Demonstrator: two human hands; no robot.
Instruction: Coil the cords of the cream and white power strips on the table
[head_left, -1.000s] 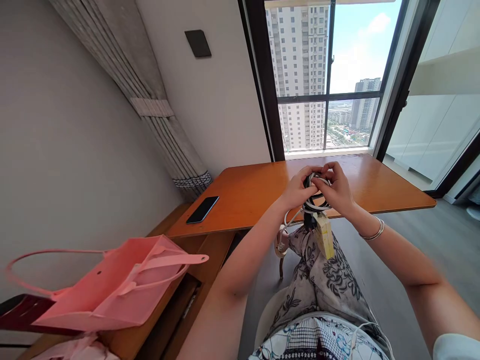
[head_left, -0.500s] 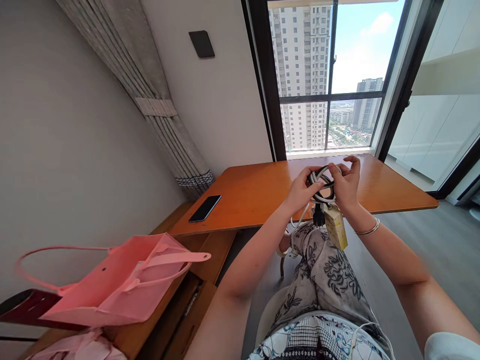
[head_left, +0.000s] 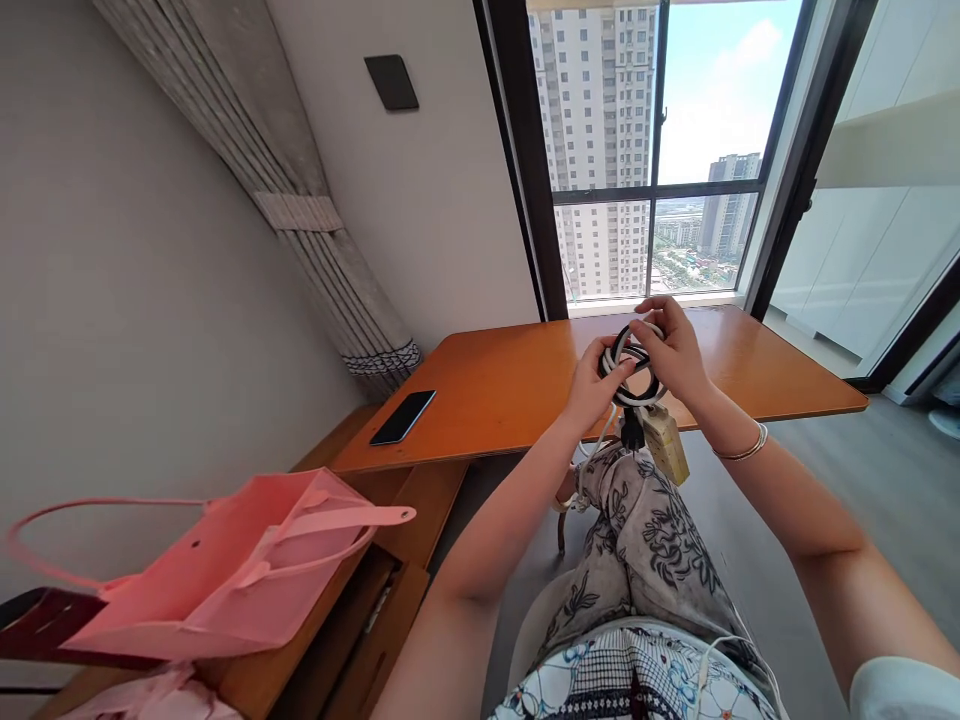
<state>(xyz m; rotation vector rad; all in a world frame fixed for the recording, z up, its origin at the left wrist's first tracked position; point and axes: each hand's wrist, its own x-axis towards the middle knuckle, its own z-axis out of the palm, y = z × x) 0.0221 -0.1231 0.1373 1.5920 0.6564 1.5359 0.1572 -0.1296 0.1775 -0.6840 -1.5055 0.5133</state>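
Note:
A coil of black and white cable (head_left: 636,400) is held up between my hands, over my lap near the table's front edge. My left hand (head_left: 594,382) grips the coil's left side with thumb and fingers. At the coil's upper right, my right hand (head_left: 673,350) pinches the cable loops, some fingers raised. A black plug (head_left: 632,432) hangs beneath the coil. Beside it dangles a pale yellow box-shaped block (head_left: 666,445), perhaps a power strip or adapter. A white cord (head_left: 600,436) trails down to the left of the plug.
The orange-brown table (head_left: 510,390) carries a dark phone (head_left: 403,417) on its left. A pink bag (head_left: 217,580) stands on the wooden cabinet (head_left: 382,630) to my left, with a dark red object (head_left: 45,625) behind it. A window (head_left: 652,190) lies beyond the table.
My right hand has moved up and left over the top of the coil, its fingers now bent over the loops. The coil and hanging block have shifted slightly left in view.

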